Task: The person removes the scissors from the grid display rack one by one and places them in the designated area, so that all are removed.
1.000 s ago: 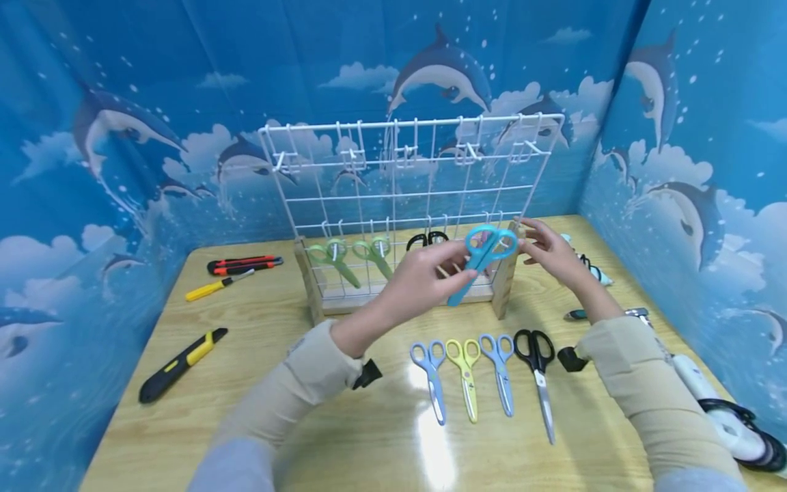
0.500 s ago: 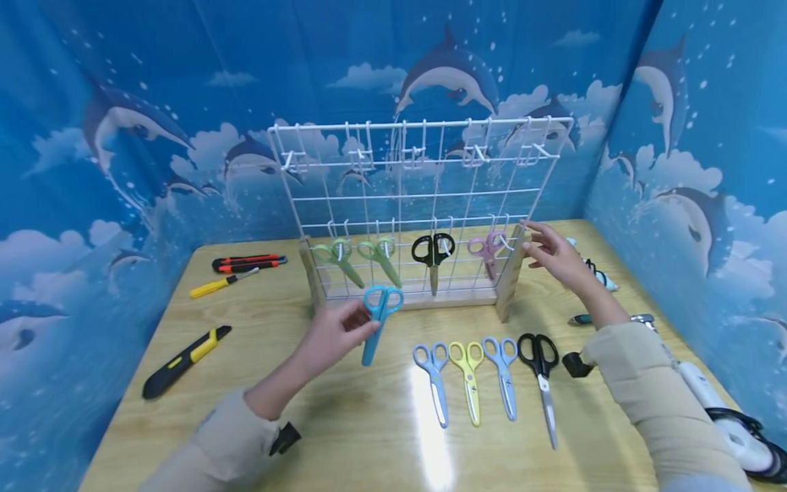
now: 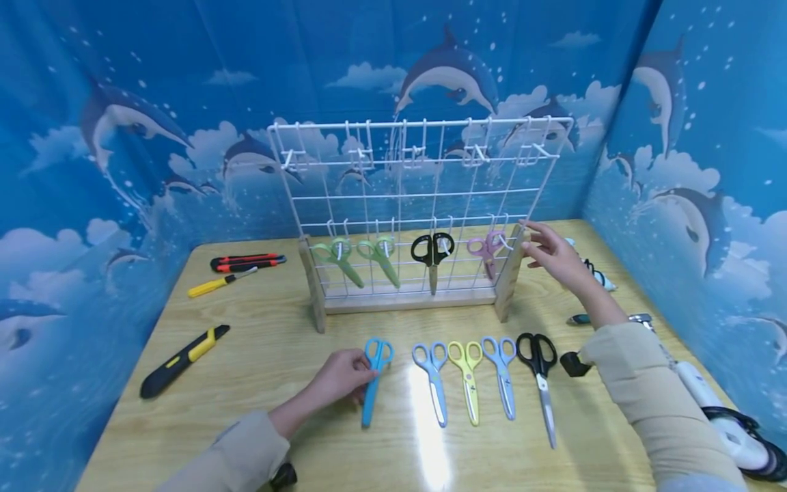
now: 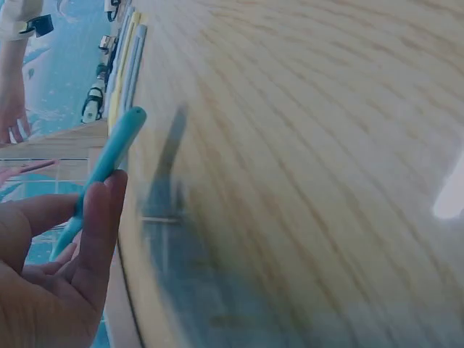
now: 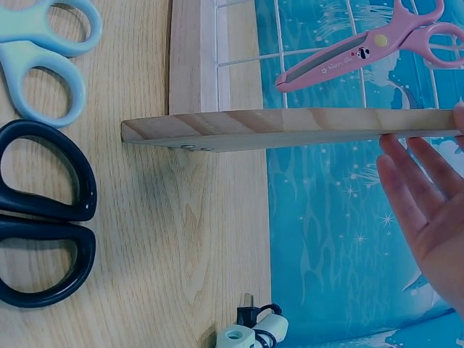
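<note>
My left hand [image 3: 344,374] pinches a pair of teal scissors [image 3: 371,400] close over the table, loops away from me and blade end toward me. In the left wrist view the teal scissors [image 4: 109,156] stand edge-on between thumb and fingers, with a shadow beside them. My right hand [image 3: 556,256] rests its fairly straight fingers on the wooden right post [image 5: 290,125] of a white wire rack [image 3: 418,195]. Two green scissors [image 3: 384,263], black scissors [image 3: 433,254] and pink scissors [image 5: 355,54] hang from its lower hooks.
Right of the teal scissors lie blue scissors [image 3: 433,379], yellow scissors [image 3: 468,383], more blue scissors [image 3: 503,379] and large black-handled scissors [image 3: 542,383]. Utility knives [image 3: 246,262], a yellow screwdriver [image 3: 215,283] and a black-yellow cutter [image 3: 184,362] lie left. White corded devices [image 3: 732,424] line the right edge.
My left hand has carried the teal scissors from in front of the rack's right side leftward, then down to just over the table left of the row. My right hand stays at the post.
</note>
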`<action>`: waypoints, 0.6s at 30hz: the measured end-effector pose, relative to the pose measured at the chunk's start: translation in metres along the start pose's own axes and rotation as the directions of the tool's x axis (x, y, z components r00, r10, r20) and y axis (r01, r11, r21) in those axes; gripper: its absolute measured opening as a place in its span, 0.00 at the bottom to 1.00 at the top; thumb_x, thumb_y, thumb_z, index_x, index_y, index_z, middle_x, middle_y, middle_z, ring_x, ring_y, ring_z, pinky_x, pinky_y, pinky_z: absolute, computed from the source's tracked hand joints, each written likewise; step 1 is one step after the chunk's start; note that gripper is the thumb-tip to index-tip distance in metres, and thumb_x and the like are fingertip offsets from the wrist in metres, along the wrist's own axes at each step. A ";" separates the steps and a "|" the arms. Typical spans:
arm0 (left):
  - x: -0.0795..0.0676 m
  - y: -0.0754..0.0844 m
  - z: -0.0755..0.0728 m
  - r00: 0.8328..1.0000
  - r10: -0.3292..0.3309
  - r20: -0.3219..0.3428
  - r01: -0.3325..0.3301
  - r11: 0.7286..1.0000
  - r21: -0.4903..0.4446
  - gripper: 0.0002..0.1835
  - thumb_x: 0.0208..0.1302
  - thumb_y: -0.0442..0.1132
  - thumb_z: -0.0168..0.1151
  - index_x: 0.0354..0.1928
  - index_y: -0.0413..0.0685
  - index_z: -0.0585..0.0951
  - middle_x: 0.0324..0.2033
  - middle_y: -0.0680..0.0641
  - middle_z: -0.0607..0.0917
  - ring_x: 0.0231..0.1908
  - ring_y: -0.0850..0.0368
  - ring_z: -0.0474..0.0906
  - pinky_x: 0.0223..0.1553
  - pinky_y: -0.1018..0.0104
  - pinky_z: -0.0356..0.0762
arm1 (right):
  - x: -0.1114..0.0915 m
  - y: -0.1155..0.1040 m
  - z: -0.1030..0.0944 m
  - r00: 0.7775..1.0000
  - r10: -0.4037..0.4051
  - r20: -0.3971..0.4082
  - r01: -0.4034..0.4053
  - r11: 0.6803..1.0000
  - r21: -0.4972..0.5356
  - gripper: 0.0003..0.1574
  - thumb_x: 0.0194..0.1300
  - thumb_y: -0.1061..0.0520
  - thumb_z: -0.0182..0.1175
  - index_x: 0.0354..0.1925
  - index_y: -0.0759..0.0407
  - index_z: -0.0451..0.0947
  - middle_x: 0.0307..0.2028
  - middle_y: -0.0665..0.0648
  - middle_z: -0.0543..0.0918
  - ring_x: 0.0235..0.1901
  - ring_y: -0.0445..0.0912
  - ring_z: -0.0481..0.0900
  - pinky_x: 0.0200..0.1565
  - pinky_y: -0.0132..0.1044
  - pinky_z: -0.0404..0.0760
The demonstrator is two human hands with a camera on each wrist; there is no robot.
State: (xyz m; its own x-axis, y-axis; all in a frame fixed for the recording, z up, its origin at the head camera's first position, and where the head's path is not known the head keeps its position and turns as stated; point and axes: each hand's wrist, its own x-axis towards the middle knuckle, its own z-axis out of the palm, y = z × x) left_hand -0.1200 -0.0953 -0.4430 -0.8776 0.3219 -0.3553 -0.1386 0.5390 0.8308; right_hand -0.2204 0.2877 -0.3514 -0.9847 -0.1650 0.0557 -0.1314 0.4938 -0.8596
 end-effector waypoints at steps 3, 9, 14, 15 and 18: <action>0.006 -0.004 0.004 0.998 -0.050 0.026 0.051 0.999 -0.013 0.08 0.50 0.37 0.59 0.28 0.40 0.73 0.16 0.46 0.77 0.13 0.56 0.75 0.15 0.66 0.76 | 0.000 0.000 0.000 1.000 -0.003 -0.001 0.003 1.000 -0.002 0.32 0.62 0.47 0.44 0.62 0.48 0.48 0.57 0.66 0.59 0.46 0.53 0.70 0.42 0.43 0.75; 0.016 -0.001 0.013 0.993 -0.105 0.048 0.105 0.994 0.006 0.08 0.49 0.37 0.60 0.26 0.38 0.74 0.15 0.44 0.78 0.12 0.57 0.75 0.15 0.67 0.76 | -0.001 -0.001 0.000 1.000 -0.007 -0.006 0.007 1.000 -0.010 0.32 0.62 0.47 0.45 0.62 0.49 0.49 0.57 0.66 0.60 0.45 0.52 0.70 0.42 0.45 0.75; 0.021 0.002 0.023 0.984 -0.158 0.085 0.163 0.985 -0.056 0.08 0.50 0.36 0.59 0.24 0.36 0.75 0.13 0.42 0.78 0.12 0.56 0.76 0.16 0.65 0.77 | -0.002 -0.002 0.001 1.000 -0.010 -0.010 0.010 1.000 -0.010 0.32 0.62 0.47 0.44 0.62 0.50 0.49 0.57 0.67 0.60 0.45 0.52 0.70 0.43 0.48 0.74; 0.022 0.002 0.025 0.982 -0.166 0.089 0.172 0.983 -0.069 0.08 0.50 0.36 0.59 0.24 0.36 0.75 0.13 0.42 0.78 0.12 0.55 0.76 0.16 0.65 0.77 | -0.002 -0.003 0.001 1.000 -0.011 -0.011 0.011 1.000 -0.008 0.32 0.62 0.47 0.44 0.62 0.51 0.49 0.57 0.67 0.60 0.45 0.52 0.70 0.43 0.49 0.73; 0.024 0.003 0.030 0.978 -0.185 0.099 0.195 0.976 -0.102 0.09 0.50 0.36 0.59 0.23 0.35 0.75 0.13 0.41 0.78 0.12 0.54 0.76 0.16 0.64 0.77 | -0.002 -0.003 0.001 1.000 -0.013 -0.010 0.013 1.000 -0.005 0.32 0.62 0.48 0.44 0.62 0.51 0.49 0.57 0.67 0.60 0.45 0.53 0.70 0.44 0.50 0.73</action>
State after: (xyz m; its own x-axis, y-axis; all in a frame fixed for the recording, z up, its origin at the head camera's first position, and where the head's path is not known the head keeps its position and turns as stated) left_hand -0.1275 -0.0628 -0.4620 -0.7870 0.2918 -0.5435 -0.3530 0.5095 0.7847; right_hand -0.2184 0.2856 -0.3498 -0.9841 -0.1623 0.0719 -0.1444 0.4963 -0.8560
